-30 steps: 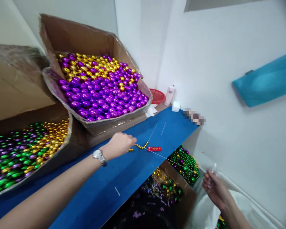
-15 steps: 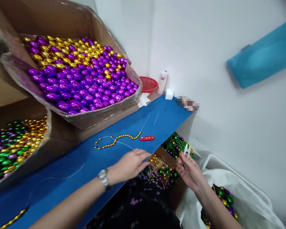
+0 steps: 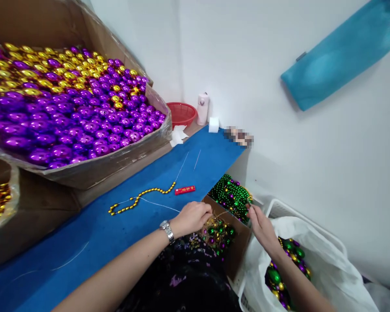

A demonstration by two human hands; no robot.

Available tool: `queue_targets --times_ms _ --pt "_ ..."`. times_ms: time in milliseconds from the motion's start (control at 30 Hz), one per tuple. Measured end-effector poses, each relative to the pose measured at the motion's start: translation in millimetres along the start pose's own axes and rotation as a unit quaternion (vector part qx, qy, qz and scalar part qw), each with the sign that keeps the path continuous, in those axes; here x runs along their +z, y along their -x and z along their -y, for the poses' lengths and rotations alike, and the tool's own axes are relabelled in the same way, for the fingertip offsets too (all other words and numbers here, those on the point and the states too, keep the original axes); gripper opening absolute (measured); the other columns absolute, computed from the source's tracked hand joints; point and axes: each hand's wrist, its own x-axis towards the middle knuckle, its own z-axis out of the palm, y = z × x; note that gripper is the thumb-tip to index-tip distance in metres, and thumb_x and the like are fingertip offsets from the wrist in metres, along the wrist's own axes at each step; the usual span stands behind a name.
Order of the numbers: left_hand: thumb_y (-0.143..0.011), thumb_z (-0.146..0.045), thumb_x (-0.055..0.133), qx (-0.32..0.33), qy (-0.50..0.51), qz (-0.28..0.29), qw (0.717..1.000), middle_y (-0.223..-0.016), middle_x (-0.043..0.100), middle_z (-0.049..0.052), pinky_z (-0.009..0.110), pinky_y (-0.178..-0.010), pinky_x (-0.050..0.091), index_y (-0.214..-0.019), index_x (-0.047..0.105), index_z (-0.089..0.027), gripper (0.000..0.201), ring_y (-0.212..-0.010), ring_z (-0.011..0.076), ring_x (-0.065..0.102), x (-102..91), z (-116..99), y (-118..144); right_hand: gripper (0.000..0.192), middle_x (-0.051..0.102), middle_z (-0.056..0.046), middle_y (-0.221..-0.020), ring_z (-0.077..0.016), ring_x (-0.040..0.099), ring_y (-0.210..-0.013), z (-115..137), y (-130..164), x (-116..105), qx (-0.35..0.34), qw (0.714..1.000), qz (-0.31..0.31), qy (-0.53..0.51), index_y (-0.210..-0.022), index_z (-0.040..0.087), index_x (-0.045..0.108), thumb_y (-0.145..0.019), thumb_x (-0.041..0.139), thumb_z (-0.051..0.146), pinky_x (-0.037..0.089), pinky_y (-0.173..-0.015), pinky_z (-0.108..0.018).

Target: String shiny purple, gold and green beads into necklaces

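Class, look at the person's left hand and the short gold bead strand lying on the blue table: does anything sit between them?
Nothing visible does. Only bare blue table and a thin thread lie between the left hand and the gold bead strand; the red packet lies off to the side.

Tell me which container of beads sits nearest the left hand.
The small cardboard box under the left hand; the big bead boxes sit farther back.

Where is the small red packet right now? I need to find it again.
The red packet lies on the blue table, at the right end of the gold bead strand, just beyond the left hand.
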Motion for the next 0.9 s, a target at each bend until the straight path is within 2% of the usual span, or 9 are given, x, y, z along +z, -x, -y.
queue_targets --times_ms 100,233,333,500,667,767,900 --pt "-0.088 -0.019 0.042 0.005 -0.022 -0.005 1.000 -0.070 0.065 0.004 0.026 -0.059 0.037 -0.073 0.061 -0.018 0.024 -0.066 0.0182 0.061 0.7 -0.6 -14.7 0.038 0.060 -0.007 -0.107 -0.0252 0.055 -0.099 1.3 2.2 -2.5 -0.057 0.992 0.022 0.112 -0.114 0.025 0.058 -0.090 0.040 0.049 0.038 -0.088 -0.039" --pt "-0.087 -0.019 0.043 0.019 -0.037 -0.003 0.999 -0.073 0.066 0.005 0.026 -0.061 0.038 -0.076 0.062 -0.018 0.022 -0.068 0.0182 0.061 -2.2 -2.6 -28.0 0.032 0.063 -0.005 -0.094 -0.0233 0.058 -0.090 14.1 8.3 4.3 -0.114 0.967 0.064 0.219 -0.112 0.029 0.061 -0.088 0.047 0.045 0.043 -0.080 -0.034" --pt "-0.087 -0.019 0.042 0.026 -0.042 -0.003 0.999 -0.075 0.066 0.005 0.025 -0.061 0.038 -0.078 0.062 -0.018 0.022 -0.069 0.0180 0.061 -3.3 -6.0 -33.4 0.029 0.064 -0.004 -0.095 -0.0220 0.059 -0.090 20.1 8.6 11.6 -0.133 0.951 0.074 0.270 -0.112 0.029 0.061 -0.089 0.048 0.041 0.044 -0.076 -0.030" --pt "-0.085 -0.016 0.045 0.027 -0.045 -0.005 0.999 -0.071 0.065 0.003 0.025 -0.059 0.036 -0.073 0.061 -0.019 0.020 -0.066 0.0180 0.060 0.1 -9.6 -37.6 0.028 0.065 -0.004 -0.092 -0.0206 0.061 -0.086 22.6 2.9 21.7 -0.142 0.932 0.063 0.327 -0.113 0.029 0.060 -0.091 0.046 0.040 0.045 -0.070 -0.027" --pt "-0.085 -0.016 0.045 0.019 -0.029 -0.008 0.999 -0.073 0.066 0.004 0.025 -0.060 0.037 -0.076 0.063 -0.019 0.020 -0.069 0.0186 0.061 1.8 -12.4 -39.0 0.024 0.065 -0.002 -0.090 -0.0190 0.061 -0.084 22.3 -3.3 28.0 -0.151 0.921 0.052 0.355 -0.106 0.031 0.062 -0.093 0.044 0.039 0.043 -0.066 -0.024" --pt "-0.085 -0.016 0.045 0.012 -0.007 -0.013 1.000 -0.074 0.067 0.004 0.024 -0.061 0.038 -0.076 0.063 -0.018 0.021 -0.068 0.0172 0.061 -4.6 -15.5 -34.6 0.025 0.064 -0.002 -0.088 -0.0192 0.061 -0.084 19.5 -7.3 24.9 -0.153 0.918 0.041 0.364 -0.107 0.031 0.062 -0.094 0.042 0.038 0.044 -0.066 -0.024" --pt "-0.086 -0.017 0.043 -0.021 0.022 -0.043 0.999 -0.071 0.066 0.001 0.023 -0.057 0.037 -0.079 0.062 -0.018 0.021 -0.062 0.0147 0.058 -22.9 -16.1 -16.7 0.032 0.062 -0.006 -0.094 -0.0211 0.060 -0.087 24.6 -22.4 19.9 -0.176 0.913 0.025 0.368 -0.119 0.026 0.056 -0.095 0.040 0.040 0.046 -0.067 -0.027"
